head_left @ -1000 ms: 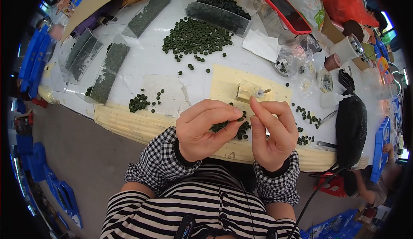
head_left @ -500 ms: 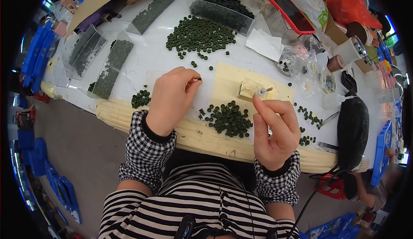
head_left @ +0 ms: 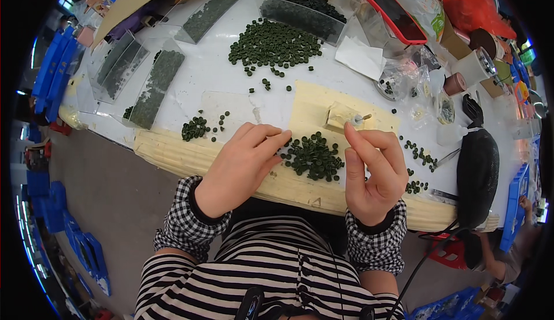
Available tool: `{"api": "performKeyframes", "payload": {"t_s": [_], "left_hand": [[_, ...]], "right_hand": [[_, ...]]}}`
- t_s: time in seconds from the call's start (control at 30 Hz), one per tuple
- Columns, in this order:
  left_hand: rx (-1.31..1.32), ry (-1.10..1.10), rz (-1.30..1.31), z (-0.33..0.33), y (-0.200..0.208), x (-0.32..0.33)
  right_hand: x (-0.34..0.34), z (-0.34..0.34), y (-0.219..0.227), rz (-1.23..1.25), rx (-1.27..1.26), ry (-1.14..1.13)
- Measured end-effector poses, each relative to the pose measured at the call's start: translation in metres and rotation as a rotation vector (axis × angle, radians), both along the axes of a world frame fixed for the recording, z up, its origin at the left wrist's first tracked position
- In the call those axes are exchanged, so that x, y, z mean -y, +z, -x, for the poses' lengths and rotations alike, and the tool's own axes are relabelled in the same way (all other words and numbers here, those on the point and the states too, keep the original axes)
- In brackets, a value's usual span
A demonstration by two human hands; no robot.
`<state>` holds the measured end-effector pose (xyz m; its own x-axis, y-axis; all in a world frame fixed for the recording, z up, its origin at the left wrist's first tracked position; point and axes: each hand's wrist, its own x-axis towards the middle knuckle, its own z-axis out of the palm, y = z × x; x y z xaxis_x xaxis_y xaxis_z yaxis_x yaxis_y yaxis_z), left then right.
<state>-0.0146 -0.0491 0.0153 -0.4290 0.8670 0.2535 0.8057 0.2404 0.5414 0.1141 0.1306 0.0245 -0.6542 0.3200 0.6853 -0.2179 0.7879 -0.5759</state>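
Observation:
My left hand (head_left: 245,164) reaches to the left edge of a heap of small dark green round pieces (head_left: 314,157) on the table. Its thumb and index finger are apart, with no held piece visible. To the heap's right hovers my right hand (head_left: 378,170), index finger extended, thumb tip apart from it and the other fingers curled; I see nothing in it. Just beyond its index fingertip, a small pale block (head_left: 341,117) with a brownish pin sits on a yellowish sheet (head_left: 309,102). A smaller group of green pieces (head_left: 195,128) lies left of my left hand.
A large pile of green pieces (head_left: 271,43) lies farther back, before a clear bin (head_left: 303,17) of them. Clear trays (head_left: 157,86) stand left. A red-cased phone (head_left: 392,14), white paper (head_left: 359,57) and a black pouch (head_left: 478,167) are right.
My left hand has moved toward me and right to the near heap; the dark piece pinched in it earlier is no longer visible. My right hand has barely moved.

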Motion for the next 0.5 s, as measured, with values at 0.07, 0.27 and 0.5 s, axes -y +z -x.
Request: {"api": "performKeyframes", "payload": {"t_s": [0.07, 0.27, 0.5], "left_hand": [[-0.06, -0.018, -0.009, -0.002, -0.009, -0.001], [-0.188, -0.016, -0.034, -0.001, -0.019, 0.0], [-0.194, 0.038, -0.028, -0.001, -0.018, -0.003]], "right_hand": [[0.0, 0.0, 0.0, -0.004, -0.008, -0.003], [0.0, 0.001, -0.002, 0.003, -0.038, -0.013], [-0.001, 0.004, -0.004, 0.001, -0.068, -0.007]]}}
